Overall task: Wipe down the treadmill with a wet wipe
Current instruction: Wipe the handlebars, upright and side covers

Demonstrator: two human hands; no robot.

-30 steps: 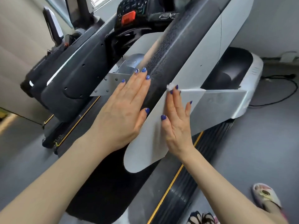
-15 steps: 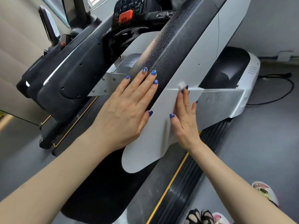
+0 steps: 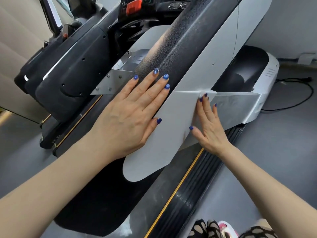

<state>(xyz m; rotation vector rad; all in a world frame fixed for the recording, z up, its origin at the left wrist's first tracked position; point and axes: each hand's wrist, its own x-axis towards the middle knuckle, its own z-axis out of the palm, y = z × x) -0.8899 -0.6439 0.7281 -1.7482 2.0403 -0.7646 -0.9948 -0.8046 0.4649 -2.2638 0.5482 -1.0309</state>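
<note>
We rest our left hand [image 3: 135, 115] flat on the treadmill [image 3: 193, 54]; our right hand [image 3: 208, 124], fingers straight, presses the wet wipe [image 3: 200, 94] against its grey panel [image 3: 173, 117].

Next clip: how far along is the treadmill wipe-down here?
Midway at best. Done: nothing can be confirmed clean, though the grey side panel shows no obvious grime. In hand: the right hand presses a wipe flat against that panel, only a white bit showing at the fingertips; the left hand lies flat on the black upright. Left: probably the console and the belt.
</note>
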